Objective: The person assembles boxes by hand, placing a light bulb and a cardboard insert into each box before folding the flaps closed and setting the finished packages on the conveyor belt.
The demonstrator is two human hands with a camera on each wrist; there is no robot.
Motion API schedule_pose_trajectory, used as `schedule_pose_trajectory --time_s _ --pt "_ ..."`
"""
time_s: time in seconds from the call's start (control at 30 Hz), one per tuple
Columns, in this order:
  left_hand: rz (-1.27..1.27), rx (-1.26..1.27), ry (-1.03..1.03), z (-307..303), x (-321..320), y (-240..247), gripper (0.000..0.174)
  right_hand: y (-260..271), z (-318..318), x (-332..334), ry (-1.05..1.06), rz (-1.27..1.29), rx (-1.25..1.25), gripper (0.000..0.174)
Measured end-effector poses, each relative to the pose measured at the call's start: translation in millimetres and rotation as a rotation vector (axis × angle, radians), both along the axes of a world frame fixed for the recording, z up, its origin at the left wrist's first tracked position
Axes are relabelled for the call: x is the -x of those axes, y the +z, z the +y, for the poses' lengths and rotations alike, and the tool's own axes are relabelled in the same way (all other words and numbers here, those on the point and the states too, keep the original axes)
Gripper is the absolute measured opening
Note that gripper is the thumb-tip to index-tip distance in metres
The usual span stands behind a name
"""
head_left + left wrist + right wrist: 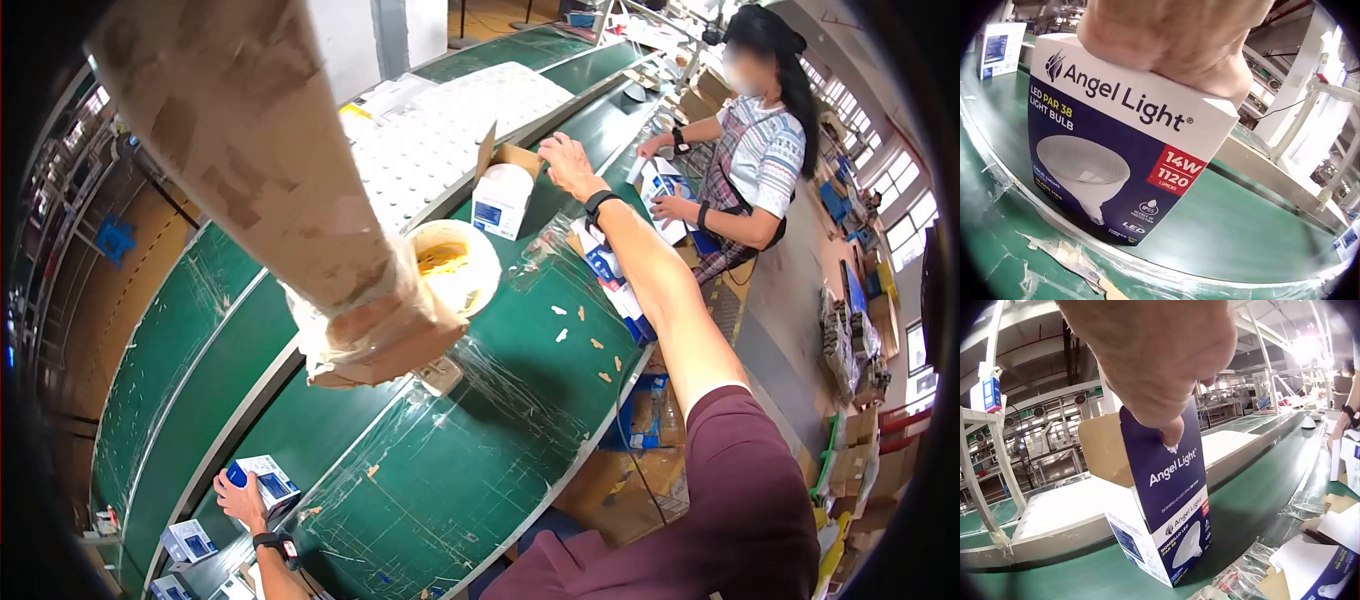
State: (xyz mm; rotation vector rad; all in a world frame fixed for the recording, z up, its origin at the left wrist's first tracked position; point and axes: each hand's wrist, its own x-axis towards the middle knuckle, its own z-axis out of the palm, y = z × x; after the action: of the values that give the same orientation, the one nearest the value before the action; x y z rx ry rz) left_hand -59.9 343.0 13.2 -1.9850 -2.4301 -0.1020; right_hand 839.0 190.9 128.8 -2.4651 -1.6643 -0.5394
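In the left wrist view the left hand (1166,37) grips the top of a closed white and blue light bulb box (1110,137); in the head view this hand (240,500) and box (268,482) are at the lower left, on the green belt. The right hand (570,165) is at an upright bulb box (500,205) with raised flaps. Seen from the right wrist, the right hand (1160,356) has a finger against the raised blue flap (1169,459) of that box (1179,544); its other fingers are partly hidden.
A white bucket (480,265) with yellow bands stands beside a tape-wrapped post (270,150). More boxes (188,541) are at the lower left. Flattened cartons (605,265) lie on the right edge of the green table (520,440). Another person (770,140) handles a box at the upper right.
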Motion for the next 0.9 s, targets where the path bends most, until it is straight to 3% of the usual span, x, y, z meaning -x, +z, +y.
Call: schedule_pose_trajectory --time_s 0.03,0.1,0.13,0.23,0.3,0.43,0.5,0.57,0.63,0.67,0.7,0.73,0.8,0.83,0.87,0.9 --pt "0.003 0.0 0.001 0 5 0 0.072 -5 3 -5 0.091 -0.033 -0.097 0.02" --pt "0.024 -0.034 -0.032 2 15 -7 0.072 -2 -2 -5 0.176 -0.063 -0.063 0.014" --pt "0.029 -0.049 -0.02 3 24 -12 0.072 6 -12 5 0.37 -0.083 -0.175 0.01" --pt "0.069 -0.054 0.054 20 33 -13 0.073 36 -49 61 0.393 0.003 -0.024 0.014" --pt "0.123 -0.074 0.053 40 52 -26 0.082 42 -89 116 0.425 0.219 -0.191 0.013" --pt "0.137 0.007 0.127 73 66 -17 0.091 60 -178 225 0.217 0.453 -0.068 0.013" --pt "0.143 0.031 0.16 86 67 -16 0.105 57 -210 276 0.31 0.448 -0.093 0.012" --pt "0.305 -0.16 0.114 92 71 -30 0.11 53 -236 324 0.316 0.655 -0.075 0.014" --pt "0.411 -0.335 -0.052 54 47 0 0.097 56 -251 382 0.271 0.743 -0.053 0.015" --pt "0.348 -0.548 -0.133 35 37 -12 0.089 45 -259 398 0.346 0.548 -0.019 0.015" --pt "-0.074 -0.367 -0.257 -27 -5 58 0.082 45 -263 422 0.381 0.657 -0.002 0.015" --pt "-0.449 -0.566 -0.479 -58 -17 32 0.076 46 -265 444 0.483 0.738 0.009 0.014" --pt "-0.732 -0.335 -0.693 -153 -58 57 0.076 42 -269 477 0.683 0.748 0.095 0.011" --pt "-0.961 -0.229 -0.816 -191 -74 65 0.078 47 -268 497 0.794 0.601 0.135 0.016" --pt "-0.917 -0.051 -0.908 -216 -80 75 0.086 44 -267 512 0.876 0.542 0.149 0.018" --pt "-0.981 0.03 -0.97 -231 -87 62 0.106 43 -265 523 0.955 0.484 0.164 0.02"
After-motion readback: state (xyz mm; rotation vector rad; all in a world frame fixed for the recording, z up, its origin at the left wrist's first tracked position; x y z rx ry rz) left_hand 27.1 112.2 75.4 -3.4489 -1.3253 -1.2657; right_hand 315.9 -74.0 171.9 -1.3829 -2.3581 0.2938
